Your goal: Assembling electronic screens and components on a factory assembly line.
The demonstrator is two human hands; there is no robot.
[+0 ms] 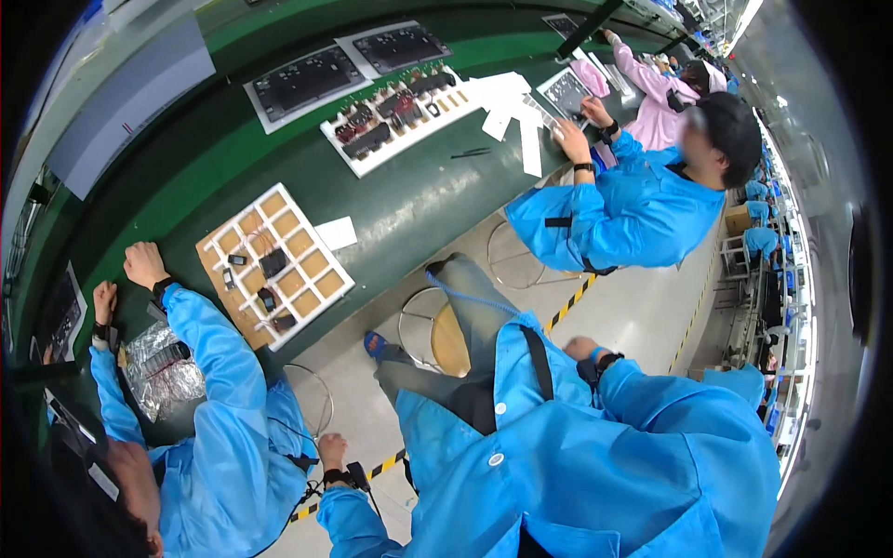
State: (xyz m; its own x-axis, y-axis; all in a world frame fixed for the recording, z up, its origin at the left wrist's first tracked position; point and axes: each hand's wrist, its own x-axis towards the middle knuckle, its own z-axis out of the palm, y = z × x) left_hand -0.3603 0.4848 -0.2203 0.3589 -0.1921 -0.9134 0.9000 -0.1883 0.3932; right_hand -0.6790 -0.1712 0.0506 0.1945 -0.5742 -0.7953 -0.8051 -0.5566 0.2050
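Observation:
My left hand hangs low beside my body, next to the blue sleeve of the co-worker on the left. Around that wrist is a black band with a small black box and a cord. On the other side, my right hand hangs past the hem of my blue coat, over the floor, with a dark strap at its wrist. Neither hand touches the bench, and no held thing shows. The fingers of both are too small and turned away to make out. Nearest on the bench is a white divided tray with several black wired parts.
A green bench runs across ahead of me. On it are a white foam tray of dark parts, white sheets and tweezers. Co-workers in blue sit left and right. Round stools stand between me and the bench.

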